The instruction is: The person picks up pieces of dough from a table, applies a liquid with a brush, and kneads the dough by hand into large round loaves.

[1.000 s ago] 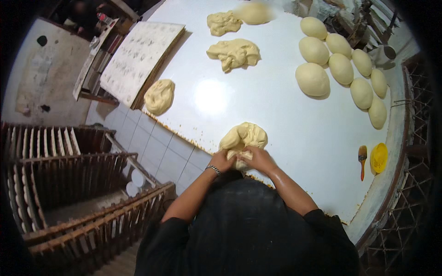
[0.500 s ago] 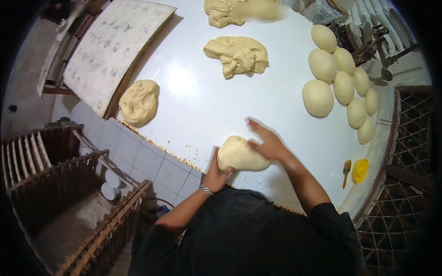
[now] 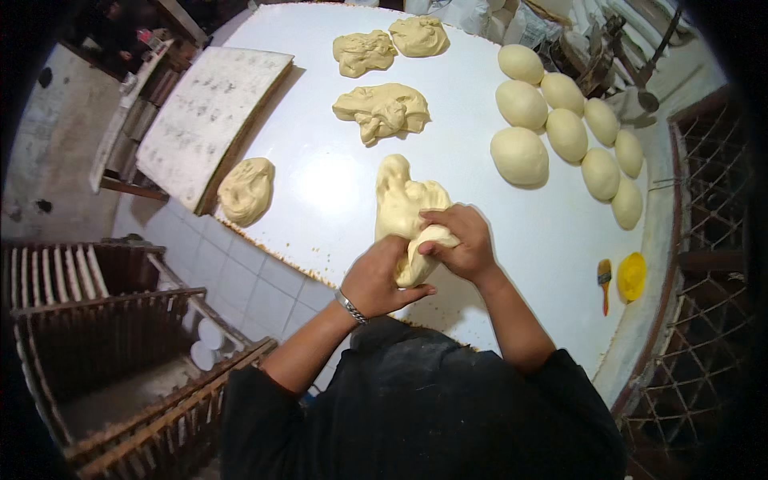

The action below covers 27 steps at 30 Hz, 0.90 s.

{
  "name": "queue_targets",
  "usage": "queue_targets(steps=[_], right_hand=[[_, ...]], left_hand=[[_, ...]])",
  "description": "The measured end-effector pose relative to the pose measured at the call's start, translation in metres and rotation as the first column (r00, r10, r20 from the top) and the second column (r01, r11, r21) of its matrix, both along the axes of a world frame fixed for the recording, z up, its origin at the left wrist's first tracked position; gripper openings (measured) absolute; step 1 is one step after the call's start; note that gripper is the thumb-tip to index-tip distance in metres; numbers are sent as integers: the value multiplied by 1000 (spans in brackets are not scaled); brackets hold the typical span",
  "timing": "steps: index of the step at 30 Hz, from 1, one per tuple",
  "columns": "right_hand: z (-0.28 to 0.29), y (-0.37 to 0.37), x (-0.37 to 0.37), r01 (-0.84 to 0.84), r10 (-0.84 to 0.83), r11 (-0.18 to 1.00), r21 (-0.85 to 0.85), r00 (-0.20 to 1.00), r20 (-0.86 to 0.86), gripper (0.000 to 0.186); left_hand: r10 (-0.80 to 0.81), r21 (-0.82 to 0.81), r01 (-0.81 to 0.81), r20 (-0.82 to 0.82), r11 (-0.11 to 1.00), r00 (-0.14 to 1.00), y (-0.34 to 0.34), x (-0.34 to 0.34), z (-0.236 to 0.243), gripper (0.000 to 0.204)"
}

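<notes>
A pale yellow lump of dough (image 3: 398, 196) lies on the white table close to its near edge, stretched out away from me. My left hand (image 3: 376, 276) grips its near left part, thumb along the bottom. Fingers of my right hand (image 3: 462, 242) are curled over the near right part, holding a fold of dough. Between the two hands the dough bulges and is folded over. Beyond it sits a rough, wrinkled dough piece (image 3: 384, 110). Another lump of dough (image 3: 246, 190) rests at the table's left edge.
Several smooth dough balls (image 3: 520, 156) stand grouped at the right. Two rough dough lumps (image 3: 364, 53) lie at the far side. A flour-marked board (image 3: 212, 120) covers the left corner. Near the right edge are a brush (image 3: 605, 284) and a yellow bowl (image 3: 631, 277). Wooden racks (image 3: 112, 336) stand lower left.
The rounded dough under my hands is now stretched forward and folded. My right hand has gone from flat and spread to curled around it. The whole view has shifted somewhat.
</notes>
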State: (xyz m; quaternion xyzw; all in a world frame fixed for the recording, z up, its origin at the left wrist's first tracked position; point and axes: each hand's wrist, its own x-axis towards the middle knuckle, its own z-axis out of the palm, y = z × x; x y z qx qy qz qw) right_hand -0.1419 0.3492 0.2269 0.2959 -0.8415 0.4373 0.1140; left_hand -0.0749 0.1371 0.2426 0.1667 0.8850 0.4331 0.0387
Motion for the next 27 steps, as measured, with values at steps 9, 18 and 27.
queue_targets(steps=[9,18,27], right_hand=[[-184,17,77,-119,125,991,-67,597,792,50],[-208,0,25,529,-363,844,-91,688,628,60],[-206,-92,-97,403,33,800,-444,710,704,82]], left_hand=[[-45,-199,137,410,970,911,9,75,-111,64],[285,-446,-273,-42,852,958,3,-192,-160,73],[92,332,-242,410,911,907,-48,-199,-219,46]])
